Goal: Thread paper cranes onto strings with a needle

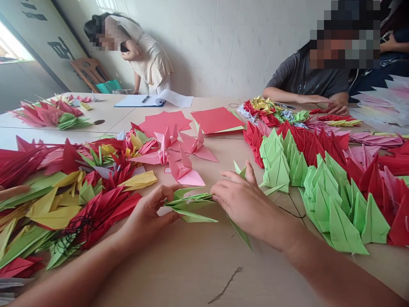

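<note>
My left hand [156,209] pinches the left end of a small stack of flat-folded green paper cranes [193,209] above the table. My right hand [238,200] is closed at the right end of the stack. In its fingers is a green paper crane [242,234], whose points stick out above and below the hand. The right fingertips touch the stack, and they hide the middle of this crane. Several pink paper cranes [185,168] with opened wings stand just beyond my hands.
Heaps of folded cranes [105,209] lie left, with tangled black thread [76,230]. Rows of green cranes [335,204] and red cranes [326,140] stand right. Red paper sheets [219,120] and a clipboard [137,101] lie farther back. Two people are across the table; another person's fingers [12,193] show left.
</note>
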Action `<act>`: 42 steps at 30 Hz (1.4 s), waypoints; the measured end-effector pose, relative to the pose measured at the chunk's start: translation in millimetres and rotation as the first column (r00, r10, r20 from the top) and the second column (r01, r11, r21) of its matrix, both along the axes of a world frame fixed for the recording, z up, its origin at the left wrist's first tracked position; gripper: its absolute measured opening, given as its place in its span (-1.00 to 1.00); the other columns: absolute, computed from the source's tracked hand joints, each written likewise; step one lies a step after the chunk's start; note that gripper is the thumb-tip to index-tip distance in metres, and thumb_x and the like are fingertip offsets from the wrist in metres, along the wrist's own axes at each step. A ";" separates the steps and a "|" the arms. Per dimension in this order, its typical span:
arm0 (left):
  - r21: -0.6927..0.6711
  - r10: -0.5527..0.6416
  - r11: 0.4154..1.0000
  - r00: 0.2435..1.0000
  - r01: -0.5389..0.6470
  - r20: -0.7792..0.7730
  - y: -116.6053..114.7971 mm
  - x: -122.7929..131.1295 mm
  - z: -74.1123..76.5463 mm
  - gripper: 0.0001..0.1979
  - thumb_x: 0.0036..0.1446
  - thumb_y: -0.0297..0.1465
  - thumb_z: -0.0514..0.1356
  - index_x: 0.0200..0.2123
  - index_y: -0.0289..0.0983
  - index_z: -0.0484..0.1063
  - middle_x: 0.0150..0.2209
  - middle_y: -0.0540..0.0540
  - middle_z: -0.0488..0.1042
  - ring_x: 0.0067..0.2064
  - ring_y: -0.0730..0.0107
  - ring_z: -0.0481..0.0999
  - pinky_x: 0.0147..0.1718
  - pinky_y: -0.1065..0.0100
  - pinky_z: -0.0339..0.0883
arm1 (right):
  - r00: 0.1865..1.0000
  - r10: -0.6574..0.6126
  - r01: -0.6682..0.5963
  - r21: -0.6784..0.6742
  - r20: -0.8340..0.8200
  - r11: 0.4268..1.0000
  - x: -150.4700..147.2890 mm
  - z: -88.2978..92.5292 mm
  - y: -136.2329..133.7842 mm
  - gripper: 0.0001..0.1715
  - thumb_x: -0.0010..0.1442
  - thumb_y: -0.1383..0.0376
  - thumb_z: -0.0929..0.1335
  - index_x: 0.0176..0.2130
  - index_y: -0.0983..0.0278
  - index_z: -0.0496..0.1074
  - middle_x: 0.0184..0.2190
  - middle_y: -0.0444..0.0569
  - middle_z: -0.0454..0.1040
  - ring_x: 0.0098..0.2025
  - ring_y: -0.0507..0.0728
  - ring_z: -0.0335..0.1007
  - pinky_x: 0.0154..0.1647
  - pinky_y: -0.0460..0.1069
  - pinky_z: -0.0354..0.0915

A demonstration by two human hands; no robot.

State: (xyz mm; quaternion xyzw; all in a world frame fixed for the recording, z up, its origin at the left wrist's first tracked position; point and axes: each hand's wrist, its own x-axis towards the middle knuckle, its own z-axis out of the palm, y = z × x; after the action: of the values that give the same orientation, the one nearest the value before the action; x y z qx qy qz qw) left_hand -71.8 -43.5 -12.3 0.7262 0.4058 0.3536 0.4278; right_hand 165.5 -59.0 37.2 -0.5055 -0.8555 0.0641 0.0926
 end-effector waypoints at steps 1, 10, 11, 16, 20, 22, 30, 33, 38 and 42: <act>0.019 -0.012 1.000 1.000 0.012 -0.016 -0.8 -0.1 0.4 -0.77 0.10 -0.42 0.25 -0.39 -0.19 0.18 0.03 -0.20 0.52 -0.10 0.30 0.56 -0.18 0.32 0.43 | 1.000 -0.003 0.003 -0.002 0.003 1.000 -0.5 -0.1 -0.5 -0.78 0.32 0.48 0.34 -0.38 0.28 0.43 -0.41 -0.15 0.50 0.01 0.21 0.30 0.26 0.51 -0.37; 0.205 0.001 0.978 0.974 0.047 -0.226 -4.0 4.2 1.9 -0.82 0.06 -0.46 0.18 -0.41 -0.18 0.16 0.01 -0.24 0.53 -0.15 0.26 0.57 -0.24 0.32 0.41 | 1.000 0.012 -0.012 0.039 0.009 0.999 -3.5 -5.0 -3.8 -0.86 0.30 0.44 0.37 -0.32 0.27 0.48 -0.35 -0.11 0.55 0.09 0.26 0.27 0.28 0.47 -0.48; 0.216 0.005 0.975 0.971 0.048 -0.238 -4.1 4.2 1.4 -0.82 0.06 -0.47 0.17 -0.41 -0.18 0.16 0.00 -0.24 0.53 -0.15 0.26 0.58 -0.24 0.32 0.41 | 1.000 0.012 -0.012 0.039 0.012 0.999 -3.8 -5.1 -3.7 -0.87 0.29 0.45 0.38 -0.31 0.28 0.49 -0.34 -0.10 0.56 0.10 0.27 0.27 0.28 0.48 -0.49; 0.206 0.014 0.978 0.977 0.030 -0.211 -5.5 2.6 -2.8 -0.83 0.10 -0.44 0.17 -0.31 -0.17 0.18 0.04 -0.24 0.51 -0.06 0.19 0.58 -0.19 0.27 0.45 | 1.000 0.008 -0.009 0.047 0.030 0.999 -3.4 -5.5 -3.5 -0.86 0.26 0.47 0.38 -0.29 0.27 0.52 -0.31 -0.07 0.56 0.15 0.30 0.23 0.28 0.48 -0.53; 0.184 0.013 0.983 0.987 0.017 -0.161 -5.9 2.7 -4.4 -0.72 0.09 -0.44 0.18 -0.12 -0.17 0.22 0.03 -0.24 0.51 -0.02 0.18 0.58 -0.14 0.26 0.47 | 1.000 0.012 -0.013 0.070 0.020 0.997 -1.7 -7.9 -3.7 -0.73 0.19 0.58 0.39 -0.23 0.24 0.55 -0.31 -0.11 0.57 0.15 0.29 0.24 0.28 0.48 -0.55; 0.182 0.015 0.983 0.986 0.015 -0.163 -5.8 2.8 -4.9 -0.66 0.09 -0.45 0.18 -0.04 -0.18 0.23 0.02 -0.23 0.52 -0.01 0.17 0.58 -0.12 0.26 0.47 | 1.000 0.018 -0.019 0.076 0.020 0.997 -1.5 -9.2 -3.5 -0.71 0.17 0.59 0.38 -0.24 0.24 0.55 -0.31 -0.11 0.57 0.15 0.30 0.24 0.28 0.48 -0.55; 0.255 0.013 0.967 0.989 0.025 -0.146 -5.3 0.2 -10.3 -0.56 0.09 -0.48 0.23 0.05 -0.14 0.26 -0.03 -0.15 0.54 -0.02 0.17 0.59 -0.13 0.28 0.49 | 1.000 -0.011 0.011 0.099 -0.001 0.995 -2.6 -8.9 -3.5 -0.72 0.17 0.62 0.38 -0.28 0.27 0.53 -0.29 -0.10 0.57 0.20 0.34 0.20 0.23 0.57 -0.53; 0.281 0.011 0.959 0.993 0.023 -0.118 -5.1 -0.9 -11.4 -0.53 0.10 -0.51 0.22 0.07 -0.11 0.25 0.00 -0.13 0.52 -0.02 0.22 0.59 -0.13 0.33 0.49 | 1.000 -0.014 0.012 0.122 0.015 0.992 -1.8 -8.7 -2.6 -0.73 0.17 0.62 0.38 -0.27 0.27 0.52 -0.29 -0.09 0.56 0.20 0.35 0.19 0.22 0.58 -0.52; 0.325 -0.007 0.945 0.996 0.036 -0.090 -5.9 -1.7 -13.2 -0.46 0.10 -0.53 0.22 0.12 -0.08 0.21 0.04 -0.13 0.49 0.01 0.24 0.56 -0.08 0.34 0.47 | 0.999 -0.014 0.011 0.104 0.034 0.994 -2.9 -8.2 -1.6 -0.74 0.20 0.61 0.36 -0.32 0.28 0.51 -0.35 -0.10 0.54 0.19 0.37 0.21 0.22 0.59 -0.47; 0.383 -0.021 0.922 0.994 0.059 -0.103 -7.4 -2.2 -12.1 -0.47 0.11 -0.55 0.21 0.12 -0.07 0.23 0.05 -0.16 0.48 0.05 0.18 0.54 -0.06 0.28 0.47 | 0.999 -0.014 0.010 0.099 0.045 0.995 -3.6 -5.6 -2.0 -0.74 0.21 0.62 0.34 -0.34 0.30 0.48 -0.36 -0.10 0.53 0.19 0.37 0.21 0.21 0.60 -0.44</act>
State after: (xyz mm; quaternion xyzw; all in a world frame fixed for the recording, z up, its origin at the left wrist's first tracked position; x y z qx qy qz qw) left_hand -73.9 -50.9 -24.5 0.8206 0.3335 0.3820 0.2635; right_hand 161.9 -61.0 31.6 -0.5066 -0.8565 0.0095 0.0984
